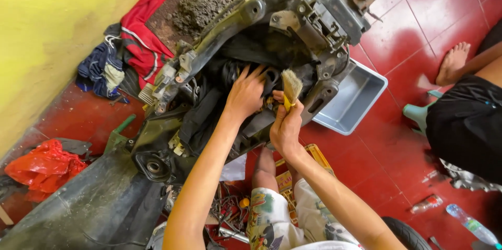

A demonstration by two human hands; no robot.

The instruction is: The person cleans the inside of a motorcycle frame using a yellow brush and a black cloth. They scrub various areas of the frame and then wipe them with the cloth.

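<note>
A dirty, stripped scooter frame [272, 25] lies tipped over on the red tiled floor, its black engine parts exposed. My left hand [246, 93] reaches into the dark cavity of the frame, fingers spread on a black rubber part. My right hand [286, 124] grips the yellow handle of a paintbrush [291, 87], its pale bristles pointing up, right beside the left hand at the frame's opening. My knees and patterned shorts [272, 218] show below.
A grey plastic tray [361, 98] sits under the frame's right side. Another person's leg and bare foot [454, 61] are at right beside a green stool. Red cloth and rags [130, 41] lie by the yellow wall, a red bag [44, 166] at left, plastic bottles [470, 224] at lower right.
</note>
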